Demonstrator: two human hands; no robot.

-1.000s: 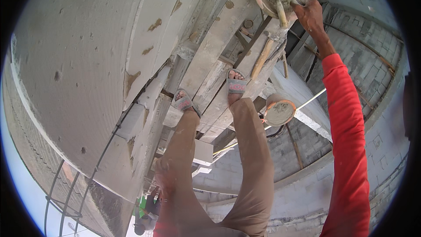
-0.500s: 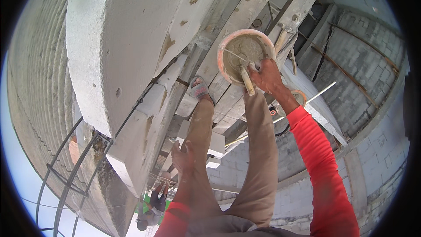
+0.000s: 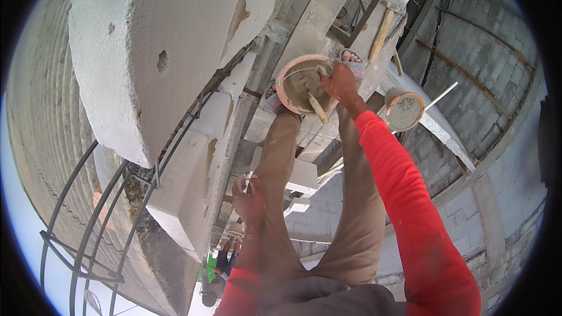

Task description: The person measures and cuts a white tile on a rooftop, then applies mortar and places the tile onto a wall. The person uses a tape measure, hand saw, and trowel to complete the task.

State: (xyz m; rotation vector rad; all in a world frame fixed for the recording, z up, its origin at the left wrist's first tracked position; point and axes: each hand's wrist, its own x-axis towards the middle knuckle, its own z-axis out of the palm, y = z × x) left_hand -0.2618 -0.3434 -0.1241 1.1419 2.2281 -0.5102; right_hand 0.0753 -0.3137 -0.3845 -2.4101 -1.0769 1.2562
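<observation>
My right hand (image 3: 341,81) is closed on the right side of a mortar bucket (image 3: 281,89), its fingertips reaching over the rim. Wet grey mortar (image 3: 301,82) fills part of the bucket, and a thin wire handle lies across the top. A trowel rests in the mortar; its wooden handle (image 3: 318,108) sticks out over the near rim, free of my fingers. Beside my left knee, my left hand (image 3: 249,202) hangs with loosely bent, parted fingers and nothing in it.
Narrow planks (image 3: 313,26) lie beneath my sandalled feet. A hammer (image 3: 382,35) rests ahead on the right, above a second mortar bucket (image 3: 405,111). White block wall (image 3: 187,41) and bent rebar (image 3: 99,205) stand on the left. Another person (image 3: 219,284) is far below.
The bucket and my right hand sit a little left and closer between my feet. With the view shifted, my right foot, the hammer and the second bucket show more fully.
</observation>
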